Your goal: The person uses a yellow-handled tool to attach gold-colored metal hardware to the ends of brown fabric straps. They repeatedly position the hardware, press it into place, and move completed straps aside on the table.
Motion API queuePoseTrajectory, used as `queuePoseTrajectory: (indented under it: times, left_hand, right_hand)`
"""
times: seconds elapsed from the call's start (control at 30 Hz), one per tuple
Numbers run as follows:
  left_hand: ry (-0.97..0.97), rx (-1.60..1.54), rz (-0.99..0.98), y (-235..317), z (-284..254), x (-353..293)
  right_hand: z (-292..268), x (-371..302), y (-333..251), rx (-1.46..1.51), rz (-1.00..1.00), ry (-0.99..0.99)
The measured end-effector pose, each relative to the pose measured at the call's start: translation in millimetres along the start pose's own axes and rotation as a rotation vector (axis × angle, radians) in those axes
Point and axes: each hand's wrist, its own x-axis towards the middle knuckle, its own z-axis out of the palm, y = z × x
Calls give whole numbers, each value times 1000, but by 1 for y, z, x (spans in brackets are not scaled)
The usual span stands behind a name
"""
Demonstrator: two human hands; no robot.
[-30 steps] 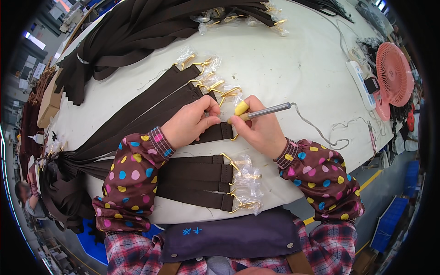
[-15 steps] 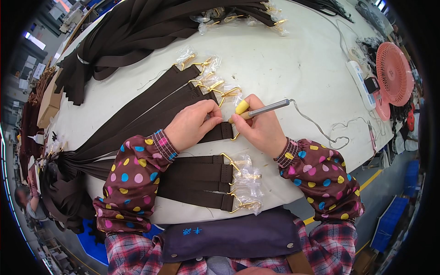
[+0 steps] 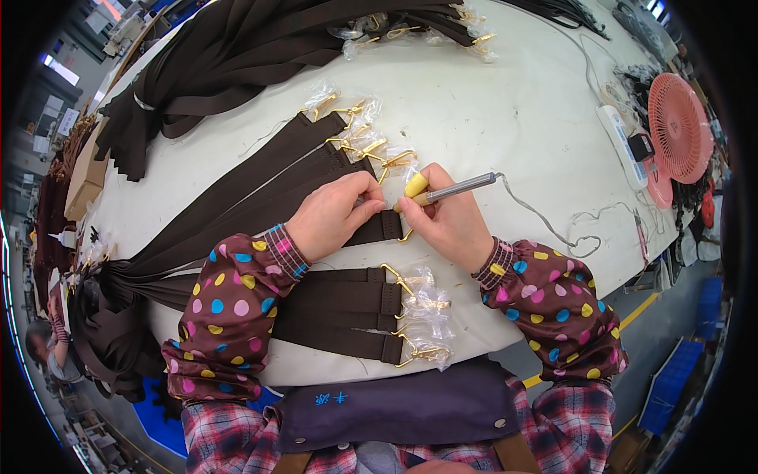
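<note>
Dark brown webbing straps [image 3: 237,197] fan out across the table, with gold metal hooks [image 3: 391,163] wrapped in clear plastic at their right ends. My left hand [image 3: 332,212] is closed, thumb and index finger pinching at the end of a strap [image 3: 377,230]; the exact pinch point is partly hidden. My right hand [image 3: 452,220] grips a corded pen-shaped tool [image 3: 466,187] with a silver-grey barrel. Its tip end meets the strap beside my left fingertips. Something yellow [image 3: 416,185] covers a right fingertip. Nearer me lie more straps [image 3: 339,308] with wrapped hooks [image 3: 422,304].
A large bundle of brown straps [image 3: 237,55] lies along the far side. To the right are a pink fan [image 3: 679,126] and a white power strip [image 3: 622,144]; the tool's thin cord [image 3: 537,215] trails that way. A cardboard box [image 3: 85,178] stands at the left.
Almost nothing differs. The back end of the pen-shaped tool has dipped very slightly in my right hand, and my left forearm has shifted a touch.
</note>
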Motion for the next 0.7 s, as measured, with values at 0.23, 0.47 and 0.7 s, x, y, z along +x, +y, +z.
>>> queuePoseTrajectory:
  times: [0.23,0.47,0.7]
  left_hand:
    - [171,153,-29,4,4,-10]
    - [183,478,135,13,12,-27]
    - [-67,129,15,34,-3,-54]
  right_hand:
    - [-11,1,-8,-144,-202,32]
    - [-22,1,0,-697,-485,-150]
    - [-27,-15,-29,-466,-402,-182]
